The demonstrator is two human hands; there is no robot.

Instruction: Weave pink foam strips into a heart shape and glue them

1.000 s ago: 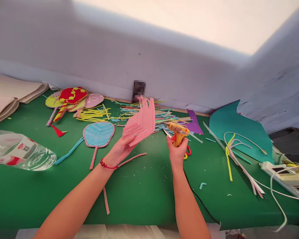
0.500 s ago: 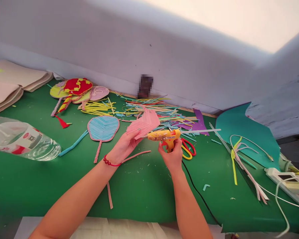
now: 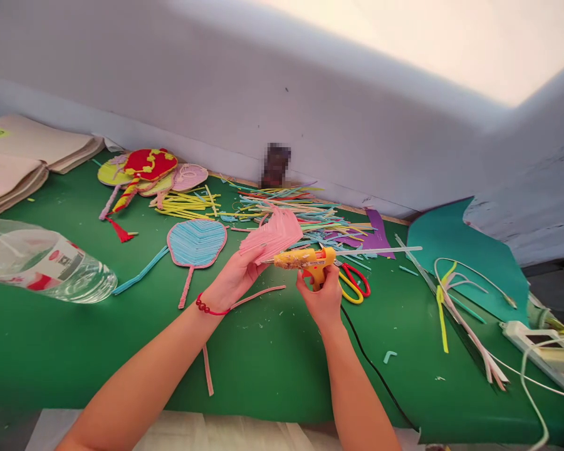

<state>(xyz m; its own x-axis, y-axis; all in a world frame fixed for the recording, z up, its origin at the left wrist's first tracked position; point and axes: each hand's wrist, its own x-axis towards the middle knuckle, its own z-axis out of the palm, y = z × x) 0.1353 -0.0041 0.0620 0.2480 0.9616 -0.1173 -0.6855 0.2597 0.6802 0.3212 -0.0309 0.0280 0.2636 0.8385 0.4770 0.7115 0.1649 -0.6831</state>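
Note:
My left hand point(image 3: 237, 275) pinches the lower edge of a pink fan-shaped piece point(image 3: 279, 230) made of chenille stems laid side by side, with loose ends curling at its top. My right hand point(image 3: 323, 293) is wrapped round the handle of a yellow hot glue gun point(image 3: 305, 258), a clear glue stick point(image 3: 380, 251) jutting from its back. The gun's nozzle points left, at the lower edge of the pink piece beside my left fingers; whether it touches cannot be made out. A blue fan with a pink rim point(image 3: 197, 242) lies on the table to the left.
Scissors point(image 3: 355, 283) lie just beyond my right hand. Cut chenille stems point(image 3: 301, 203) heap along the wall. Finished fans point(image 3: 150, 164), a plastic bottle point(image 3: 47, 263) and papers point(image 3: 42, 141) are at left. A power strip point(image 3: 540, 347) and teal sheet point(image 3: 470, 257) are at right.
The glue gun in my right hand has shifted slightly left along the edge of the pink piece. My left hand keeps its hold, almost still.

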